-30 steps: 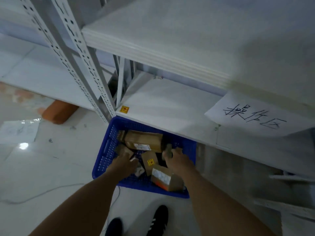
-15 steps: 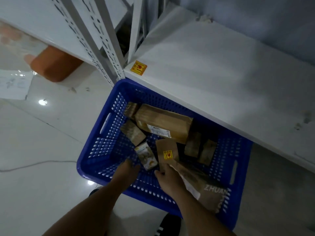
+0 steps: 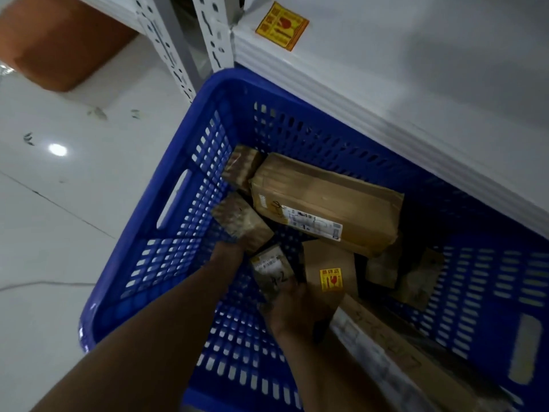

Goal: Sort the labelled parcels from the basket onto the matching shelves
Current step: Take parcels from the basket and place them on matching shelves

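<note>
Though the left grip (image 3: 227,252) cannot be read, the right grip (image 3: 292,304) holds one end of the small parcel (image 3: 271,270) in the basket (image 3: 154,263), seemingly light and stiff.

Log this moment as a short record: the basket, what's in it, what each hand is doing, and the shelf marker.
basket: blue basket on the floor, against the white shelf
contents: large box, envelope with a yellow label, several small parcels
left: left hand at a taped parcel; grip unclear
right: right hand grips the lower end of a small labelled parcel
shelf marker: yellow sticker at the corner
</note>
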`<control>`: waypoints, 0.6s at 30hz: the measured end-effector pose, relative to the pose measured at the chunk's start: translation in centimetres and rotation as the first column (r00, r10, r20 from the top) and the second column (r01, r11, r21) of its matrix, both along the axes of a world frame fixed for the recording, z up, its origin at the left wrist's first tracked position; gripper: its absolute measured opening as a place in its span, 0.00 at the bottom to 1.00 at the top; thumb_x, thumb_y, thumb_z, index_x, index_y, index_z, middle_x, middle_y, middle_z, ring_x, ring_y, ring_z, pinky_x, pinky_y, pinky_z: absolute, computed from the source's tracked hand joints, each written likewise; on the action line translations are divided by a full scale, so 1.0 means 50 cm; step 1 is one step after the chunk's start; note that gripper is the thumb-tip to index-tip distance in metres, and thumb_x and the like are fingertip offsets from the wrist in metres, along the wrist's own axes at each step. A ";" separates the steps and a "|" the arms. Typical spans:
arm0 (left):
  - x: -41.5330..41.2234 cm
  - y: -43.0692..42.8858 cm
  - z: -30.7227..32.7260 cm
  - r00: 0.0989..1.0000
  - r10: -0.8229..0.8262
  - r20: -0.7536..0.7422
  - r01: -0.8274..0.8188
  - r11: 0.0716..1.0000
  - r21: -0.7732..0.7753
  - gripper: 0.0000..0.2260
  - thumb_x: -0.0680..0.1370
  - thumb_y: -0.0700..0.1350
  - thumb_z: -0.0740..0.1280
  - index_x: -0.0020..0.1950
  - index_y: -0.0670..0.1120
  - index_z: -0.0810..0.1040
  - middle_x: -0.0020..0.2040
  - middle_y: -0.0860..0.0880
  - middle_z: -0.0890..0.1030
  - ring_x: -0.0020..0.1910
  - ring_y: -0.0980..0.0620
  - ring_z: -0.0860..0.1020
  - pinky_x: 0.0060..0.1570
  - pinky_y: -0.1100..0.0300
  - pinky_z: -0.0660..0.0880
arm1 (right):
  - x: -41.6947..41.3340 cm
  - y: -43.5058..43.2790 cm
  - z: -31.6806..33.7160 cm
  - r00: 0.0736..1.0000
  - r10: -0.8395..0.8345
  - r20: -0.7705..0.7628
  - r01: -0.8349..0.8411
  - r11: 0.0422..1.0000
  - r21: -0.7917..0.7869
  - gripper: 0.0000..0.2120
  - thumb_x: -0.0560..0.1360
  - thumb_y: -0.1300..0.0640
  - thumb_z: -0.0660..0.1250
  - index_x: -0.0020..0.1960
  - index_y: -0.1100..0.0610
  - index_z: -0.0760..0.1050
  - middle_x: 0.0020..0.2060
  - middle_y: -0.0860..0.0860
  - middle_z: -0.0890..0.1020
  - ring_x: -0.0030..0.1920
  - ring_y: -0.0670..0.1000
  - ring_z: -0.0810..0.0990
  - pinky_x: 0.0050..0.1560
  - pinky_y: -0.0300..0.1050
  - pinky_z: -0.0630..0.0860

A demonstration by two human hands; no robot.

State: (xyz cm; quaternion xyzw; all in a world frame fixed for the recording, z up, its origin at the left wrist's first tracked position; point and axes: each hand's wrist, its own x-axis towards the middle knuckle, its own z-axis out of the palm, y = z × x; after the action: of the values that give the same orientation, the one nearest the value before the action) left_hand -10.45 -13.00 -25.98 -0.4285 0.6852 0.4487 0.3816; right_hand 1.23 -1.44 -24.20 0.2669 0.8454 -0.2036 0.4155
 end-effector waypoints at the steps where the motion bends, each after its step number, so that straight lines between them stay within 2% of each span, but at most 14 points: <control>1: -0.011 0.008 -0.010 0.999 0.045 0.006 -0.045 0.999 0.010 0.16 0.81 0.51 0.69 0.52 0.38 0.77 0.42 0.45 0.76 0.36 0.50 0.74 0.38 0.56 0.74 | -0.005 -0.009 -0.009 1.000 -0.013 -0.004 0.013 1.000 0.026 0.45 0.77 0.40 0.71 0.82 0.58 0.53 0.76 0.58 0.64 0.74 0.58 0.68 0.70 0.51 0.70; 2: -0.022 0.017 -0.020 0.995 0.100 0.007 -0.100 0.994 0.031 0.14 0.80 0.51 0.70 0.49 0.39 0.77 0.42 0.44 0.78 0.36 0.50 0.75 0.35 0.57 0.72 | -0.009 -0.014 -0.020 1.000 -0.018 -0.014 0.018 0.998 0.052 0.48 0.77 0.40 0.71 0.83 0.60 0.48 0.77 0.58 0.62 0.75 0.58 0.67 0.70 0.51 0.70; 4: -0.035 0.031 -0.033 0.990 0.140 0.006 -0.140 0.989 0.050 0.12 0.80 0.50 0.71 0.48 0.42 0.77 0.44 0.45 0.79 0.40 0.49 0.78 0.38 0.58 0.74 | -0.012 -0.021 -0.044 0.999 0.016 -0.035 -0.012 0.993 0.119 0.48 0.80 0.42 0.69 0.83 0.61 0.43 0.78 0.59 0.61 0.75 0.58 0.68 0.68 0.50 0.72; 6: -0.044 0.034 -0.046 0.990 0.142 -0.022 -0.140 0.988 0.069 0.09 0.80 0.49 0.70 0.50 0.44 0.78 0.46 0.45 0.80 0.44 0.48 0.79 0.43 0.57 0.77 | -0.014 -0.023 -0.061 0.998 0.053 -0.046 -0.045 0.986 0.162 0.41 0.83 0.45 0.64 0.83 0.62 0.45 0.77 0.58 0.67 0.73 0.56 0.72 0.65 0.48 0.75; 7: -0.048 0.032 -0.055 0.990 0.141 -0.028 -0.138 0.988 0.072 0.09 0.80 0.49 0.70 0.54 0.43 0.79 0.51 0.44 0.82 0.48 0.46 0.80 0.49 0.54 0.79 | -0.014 -0.022 -0.064 0.997 0.063 -0.040 -0.056 0.985 0.162 0.37 0.84 0.46 0.62 0.83 0.61 0.49 0.75 0.57 0.70 0.71 0.55 0.74 0.64 0.48 0.75; 8: -0.051 0.030 -0.057 0.990 0.139 -0.037 -0.136 0.988 0.068 0.13 0.79 0.49 0.71 0.59 0.43 0.79 0.56 0.42 0.82 0.53 0.43 0.81 0.53 0.51 0.79 | -0.012 -0.024 -0.062 0.997 0.071 -0.025 -0.067 0.987 0.144 0.33 0.84 0.46 0.62 0.82 0.60 0.55 0.74 0.56 0.72 0.70 0.55 0.75 0.63 0.48 0.75; 11: -0.055 0.033 -0.060 0.986 0.160 -0.038 -0.157 0.986 0.058 0.21 0.78 0.49 0.72 0.68 0.42 0.76 0.63 0.41 0.79 0.59 0.40 0.79 0.54 0.50 0.79 | -0.003 -0.015 -0.059 0.996 0.092 0.005 -0.092 0.993 0.078 0.29 0.81 0.44 0.66 0.78 0.55 0.65 0.73 0.55 0.70 0.72 0.55 0.71 0.67 0.48 0.72; 13: -0.055 0.037 -0.055 0.985 0.167 -0.049 -0.166 0.986 0.025 0.26 0.77 0.49 0.74 0.72 0.42 0.72 0.66 0.41 0.77 0.61 0.39 0.78 0.57 0.47 0.79 | -0.004 -0.011 -0.056 0.998 0.070 0.002 -0.070 0.995 0.066 0.29 0.80 0.46 0.70 0.76 0.54 0.66 0.73 0.55 0.69 0.72 0.56 0.71 0.68 0.50 0.71; 16: -0.049 0.037 -0.050 0.978 0.205 -0.032 -0.205 0.979 -0.007 0.35 0.75 0.49 0.76 0.76 0.42 0.63 0.67 0.42 0.72 0.64 0.36 0.76 0.53 0.46 0.80 | -0.012 -0.014 -0.045 0.997 0.063 -0.045 -0.062 0.998 0.014 0.27 0.78 0.50 0.72 0.73 0.53 0.65 0.71 0.56 0.70 0.70 0.58 0.70 0.67 0.52 0.72; 18: -0.041 0.028 -0.049 0.966 0.259 -0.019 -0.260 0.965 -0.024 0.40 0.73 0.50 0.78 0.76 0.44 0.58 0.68 0.40 0.71 0.63 0.36 0.76 0.53 0.44 0.81 | -0.014 -0.017 -0.043 0.997 -0.033 -0.063 0.029 0.997 -0.071 0.27 0.78 0.53 0.72 0.72 0.54 0.63 0.70 0.56 0.71 0.70 0.59 0.72 0.65 0.53 0.74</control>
State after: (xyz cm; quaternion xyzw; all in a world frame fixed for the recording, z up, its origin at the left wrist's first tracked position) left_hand -12.52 -11.62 -28.44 -0.5157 0.6320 0.4893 0.3085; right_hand 0.52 -2.29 -26.37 0.2586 0.8464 -0.2480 0.3940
